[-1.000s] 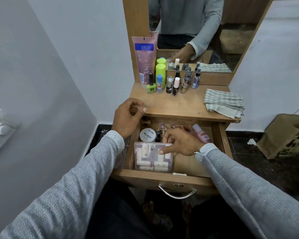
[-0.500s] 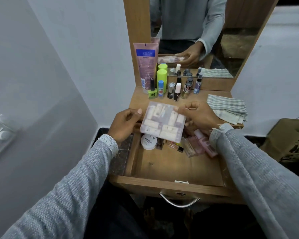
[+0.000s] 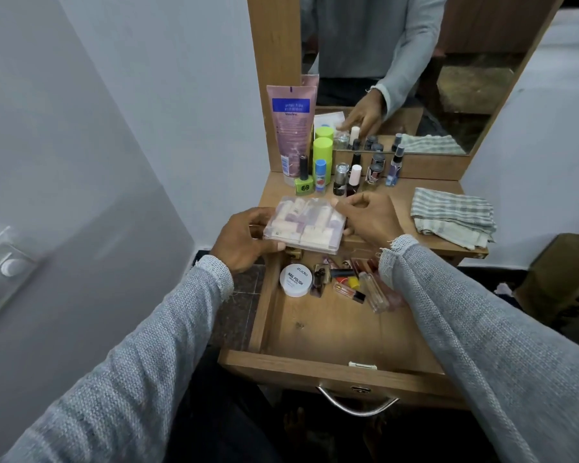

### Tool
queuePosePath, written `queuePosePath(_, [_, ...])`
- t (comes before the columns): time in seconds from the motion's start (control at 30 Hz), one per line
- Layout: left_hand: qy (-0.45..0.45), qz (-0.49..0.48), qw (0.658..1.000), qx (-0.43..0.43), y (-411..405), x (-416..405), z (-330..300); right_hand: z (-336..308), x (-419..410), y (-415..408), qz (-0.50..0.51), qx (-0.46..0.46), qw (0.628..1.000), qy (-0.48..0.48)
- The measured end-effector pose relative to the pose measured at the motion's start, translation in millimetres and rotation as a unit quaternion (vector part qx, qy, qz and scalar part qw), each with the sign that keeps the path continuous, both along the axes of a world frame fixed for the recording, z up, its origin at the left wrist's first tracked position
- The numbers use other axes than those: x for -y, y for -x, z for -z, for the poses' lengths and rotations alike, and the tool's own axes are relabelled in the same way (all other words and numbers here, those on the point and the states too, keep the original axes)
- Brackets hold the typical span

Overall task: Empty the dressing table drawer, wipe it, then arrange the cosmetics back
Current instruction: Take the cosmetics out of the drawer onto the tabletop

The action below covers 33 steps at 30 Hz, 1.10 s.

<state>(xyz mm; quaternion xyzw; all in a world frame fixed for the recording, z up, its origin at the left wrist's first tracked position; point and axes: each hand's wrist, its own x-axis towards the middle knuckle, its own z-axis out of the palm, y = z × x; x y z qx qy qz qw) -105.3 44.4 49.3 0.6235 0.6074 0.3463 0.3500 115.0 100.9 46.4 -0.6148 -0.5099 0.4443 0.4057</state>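
A clear plastic box (image 3: 303, 226) of small pale tubes is held just above the front edge of the dressing table top (image 3: 391, 202). My left hand (image 3: 239, 240) grips its left side and my right hand (image 3: 370, 217) pinches its right side. Below, the wooden drawer (image 3: 331, 362) stands pulled out. At its back lie a white nail polish jar (image 3: 296, 280), small bottles and tubes (image 3: 348, 284) and a clear glass bottle (image 3: 375, 294). The drawer's front half is bare wood.
On the table top at the back stand a pink lotion tube (image 3: 291, 128), green bottles (image 3: 322, 152), nail polishes (image 3: 348, 177) and a small spray bottle (image 3: 394, 167). A folded striped cloth (image 3: 453, 217) lies at the right. The mirror (image 3: 415, 61) rises behind. A cardboard box (image 3: 562, 279) sits on the floor, right.
Both hands lifted the clear box out of the drawer and carried it up and forward to the table top's front edge. The left hand left the table edge and took the box.
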Motion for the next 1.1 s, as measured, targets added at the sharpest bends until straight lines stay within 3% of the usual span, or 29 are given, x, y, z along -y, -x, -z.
queuePosePath(0.17, [-0.034,-0.060,0.997,-0.036,4,-5,7,-1,4,0,-0.012,0.019,0.999,-0.030])
queuePosePath(0.37, [-0.056,-0.079,0.993,-0.061,1,-8,11,-2,22,4,-0.110,0.167,0.976,-0.091])
queuePosePath(0.53, [-0.062,-0.089,0.991,-0.074,0,-9,14,-1,27,6,-0.160,0.238,0.952,-0.107])
queuePosePath(1.1, [-0.058,-0.104,0.990,-0.078,-4,-9,7,-1,32,11,-0.119,0.238,0.952,-0.150])
